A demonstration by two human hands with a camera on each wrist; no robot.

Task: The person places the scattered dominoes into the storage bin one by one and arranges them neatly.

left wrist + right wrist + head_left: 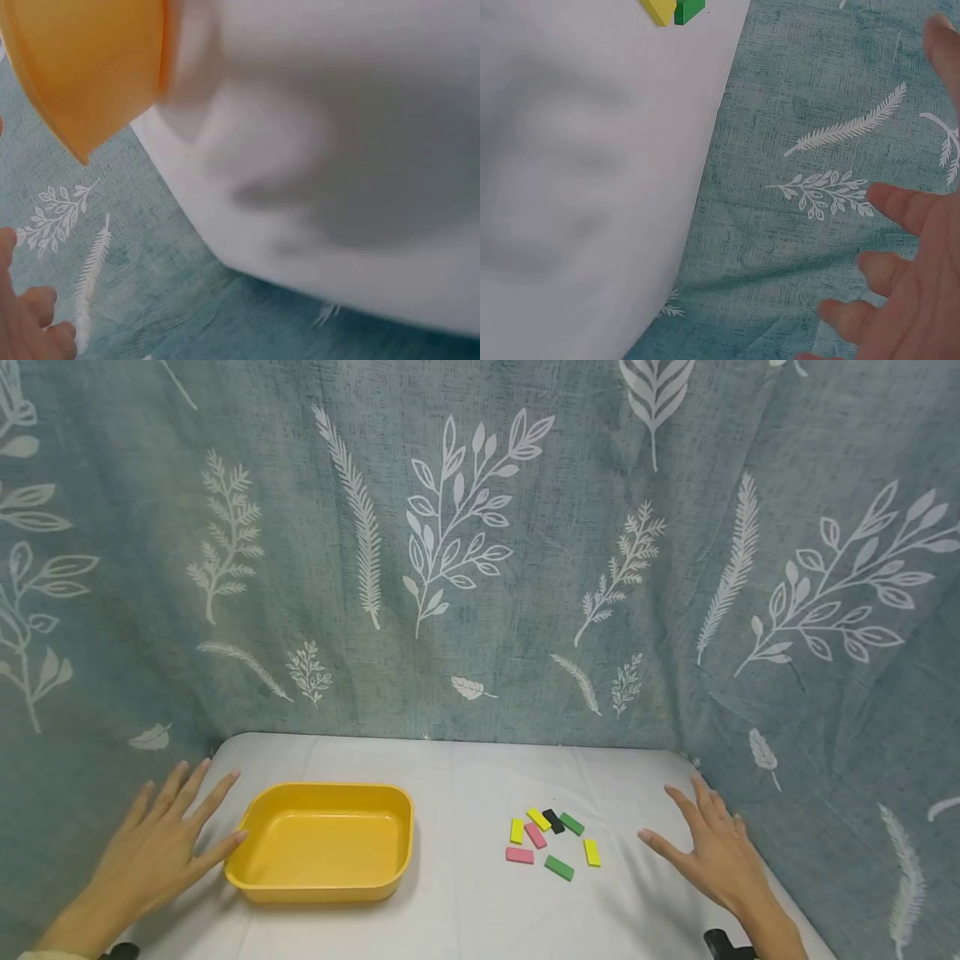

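Note:
My left hand (pixel 161 842) hovers at the left with its fingers spread, its thumb close to the left rim of a yellow tray (pixel 330 893); whether they touch I cannot tell. Part of the tray (pixel 90 67) also shows in the left wrist view. To the right, my right hand (pixel 716 856) has its fingers spread and holds nothing. Between the tray and that hand lie several small flat blocks: green (pixel 558 867), yellow (pixel 592 852), pink (pixel 519 856) and black (pixel 553 821). In the right wrist view a yellow block (pixel 659 10) and a green block (pixel 689 10) peek in at the top.
A white cloth-covered table (pixel 465 935) bears the tray and blocks. Behind it and at both sides hangs a blue-green curtain (pixel 510 677) with white leaf prints. The table's far corners are rounded.

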